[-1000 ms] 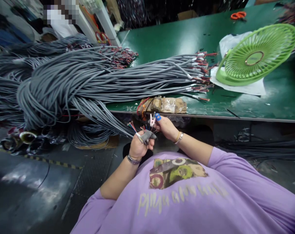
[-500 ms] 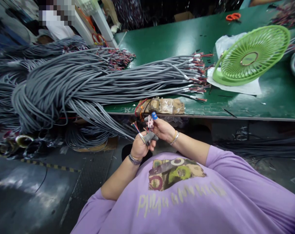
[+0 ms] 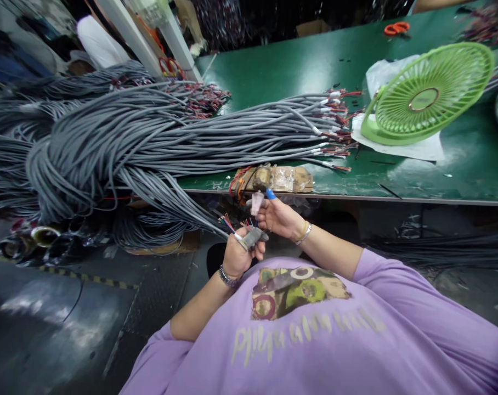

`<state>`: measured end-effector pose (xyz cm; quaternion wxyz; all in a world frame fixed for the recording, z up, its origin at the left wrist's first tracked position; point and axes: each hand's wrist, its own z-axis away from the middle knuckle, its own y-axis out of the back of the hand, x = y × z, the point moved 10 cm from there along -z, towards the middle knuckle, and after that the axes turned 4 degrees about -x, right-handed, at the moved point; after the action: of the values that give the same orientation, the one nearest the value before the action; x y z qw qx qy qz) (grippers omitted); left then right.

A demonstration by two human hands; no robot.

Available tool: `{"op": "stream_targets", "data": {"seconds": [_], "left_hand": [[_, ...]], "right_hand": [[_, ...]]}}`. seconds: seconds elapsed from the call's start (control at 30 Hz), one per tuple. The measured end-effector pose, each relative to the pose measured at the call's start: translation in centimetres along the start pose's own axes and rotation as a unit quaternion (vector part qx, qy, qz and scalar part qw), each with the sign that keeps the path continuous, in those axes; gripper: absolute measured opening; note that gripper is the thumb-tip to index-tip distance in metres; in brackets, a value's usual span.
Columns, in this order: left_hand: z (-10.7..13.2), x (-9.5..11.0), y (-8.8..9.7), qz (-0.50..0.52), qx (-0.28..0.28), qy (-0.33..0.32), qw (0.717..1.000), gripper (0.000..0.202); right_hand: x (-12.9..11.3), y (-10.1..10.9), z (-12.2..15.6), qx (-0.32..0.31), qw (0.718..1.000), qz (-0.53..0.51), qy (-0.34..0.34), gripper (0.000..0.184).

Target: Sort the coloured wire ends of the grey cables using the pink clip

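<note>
My left hand [image 3: 237,255] is closed around the end of a grey cable [image 3: 216,227], below the table's front edge. Its thumb wears a grey wrap. Thin coloured wires [image 3: 226,220] fan out above the grip; how many cables are in it is hidden. Just to the right, my right hand [image 3: 285,220] is held with thumb and fingers apart, a small gap from the left thumb. A blue cover [image 3: 270,193] caps its thumb tip, and a pinkish-white wrap [image 3: 256,203] appears to sit on a finger.
Grey cables [image 3: 183,134] with stripped red and black ends lie in a thick bundle across the green table [image 3: 282,68]. A taped wooden block [image 3: 292,179] sits at the front edge. A green fan [image 3: 424,99] and orange-handled scissors [image 3: 397,28] stand farther right.
My right hand has drawn slightly right, away from the wires, and its thumb and fingers have parted. The left hand keeps its grip and has barely moved.
</note>
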<state>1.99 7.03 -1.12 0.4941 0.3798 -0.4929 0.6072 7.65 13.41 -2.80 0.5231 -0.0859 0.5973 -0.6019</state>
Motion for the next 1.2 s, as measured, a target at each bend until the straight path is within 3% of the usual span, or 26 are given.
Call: {"op": "stream_targets", "data": {"seconds": [0.13,0.37,0.53,0.67,1.03,1.2], "left_hand": [[0.1,0.6,0.0,0.013,0.026,-0.020,0.999,0.035],[-0.7,0.8,0.3,0.031,0.045,-0.014,0.998,0.032],[-0.9,0.5,0.4,0.033,0.055,-0.003,0.998,0.032],[-0.9,0.1,0.4,0.034,0.055,0.003,0.998,0.032],[0.0,-0.1,0.6,0.039,0.050,-0.009,0.998,0.031],[0.6,0.7,1.1,0.054,0.085,-0.043,0.994,0.030]], "right_hand": [[-1.0,0.4,0.0,0.017,0.997,0.032,0.063,0.025],[-1.7,1.2,-0.5,0.035,0.986,0.103,0.128,0.048],[-0.6,0.2,-1.4,0.003,0.997,0.041,0.066,0.050],[-0.9,0.1,-1.6,0.023,0.996,-0.012,0.080,0.047],[0.6,0.4,-1.4,-0.008,0.999,-0.033,0.015,0.059],[-0.2,0.1,-0.7,-0.011,0.999,-0.003,0.033,0.040]]}}
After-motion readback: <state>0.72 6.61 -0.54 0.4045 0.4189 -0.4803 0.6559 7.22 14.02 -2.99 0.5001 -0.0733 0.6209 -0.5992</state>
